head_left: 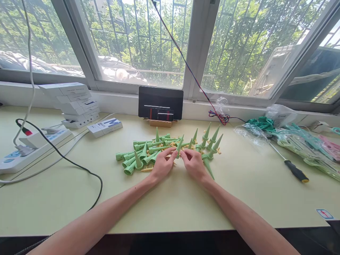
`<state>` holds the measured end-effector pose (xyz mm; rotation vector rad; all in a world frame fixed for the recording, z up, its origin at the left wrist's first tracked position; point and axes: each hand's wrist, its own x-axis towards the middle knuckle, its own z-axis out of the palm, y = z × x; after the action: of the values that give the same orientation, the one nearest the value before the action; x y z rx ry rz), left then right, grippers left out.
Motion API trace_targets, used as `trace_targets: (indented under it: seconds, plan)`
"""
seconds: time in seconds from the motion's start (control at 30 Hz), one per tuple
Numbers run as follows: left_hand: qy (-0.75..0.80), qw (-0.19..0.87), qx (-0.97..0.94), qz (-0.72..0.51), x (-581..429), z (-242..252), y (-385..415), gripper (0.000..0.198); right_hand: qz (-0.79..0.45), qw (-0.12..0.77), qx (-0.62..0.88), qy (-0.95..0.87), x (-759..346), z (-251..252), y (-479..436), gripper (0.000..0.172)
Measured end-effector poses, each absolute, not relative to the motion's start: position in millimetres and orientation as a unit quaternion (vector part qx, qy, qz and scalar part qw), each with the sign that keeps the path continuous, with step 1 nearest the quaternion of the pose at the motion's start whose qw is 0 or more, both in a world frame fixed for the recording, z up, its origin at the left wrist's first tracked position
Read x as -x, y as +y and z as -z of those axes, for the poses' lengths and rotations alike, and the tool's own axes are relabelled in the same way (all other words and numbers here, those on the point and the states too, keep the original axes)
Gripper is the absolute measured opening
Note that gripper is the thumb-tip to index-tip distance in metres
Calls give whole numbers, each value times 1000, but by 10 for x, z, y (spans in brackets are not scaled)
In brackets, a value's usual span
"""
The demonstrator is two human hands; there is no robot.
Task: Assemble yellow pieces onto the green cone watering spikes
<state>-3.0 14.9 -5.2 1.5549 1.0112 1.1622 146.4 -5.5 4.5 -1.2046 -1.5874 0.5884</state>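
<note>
Between the fingertips of my left hand (164,164) is a green plastic watering spike (180,143), its point tilted up. My right hand (195,164) is closed in a pinch right beside the spike's base. What its fingers hold is too small and covered to make out. Loose green tubes (129,169) and green cones (138,161) lie in a heap beyond and left of my left hand. Small yellow valve pieces (147,169) are scattered among them. To the right of my right hand stand several spikes (215,146) with yellow pieces attached, and one green cone (208,168) lies down.
A tablet (160,97) and a phone (167,114) lean by the window. White boxes (77,102), a power strip (34,150) and a black cable (79,168) occupy the left. On the right are a screwdriver (296,170) and plastic-wrapped green items (305,145).
</note>
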Motion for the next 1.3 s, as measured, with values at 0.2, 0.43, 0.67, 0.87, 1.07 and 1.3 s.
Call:
trace_targets:
  seconds: [0.2, 0.43, 0.67, 0.87, 1.07, 1.3]
  plan:
    - [382, 499, -645, -435, 29, 30, 138, 42, -136, 497, 493, -701, -1443, -23, -42, 36]
    - [386, 531, -633, -410, 35, 98, 174, 41, -74, 474, 479, -736, -1450, -29, -39, 30]
    - [363, 522, -656, -407, 27, 76, 168, 41, -70, 457, 475, -749, -1448, -56, -57, 25]
    - [351, 510, -666, -415, 37, 61, 150, 39, -68, 460, 468, -751, -1438, -46, -62, 29]
    - [347, 506, -672, -414, 35, 84, 158, 40, -62, 457, 463, -757, -1434, -37, -59, 31]
    - [345, 501, -677, -415, 40, 106, 172, 39, -57, 452, 457, -764, -1426, -31, -47, 31]
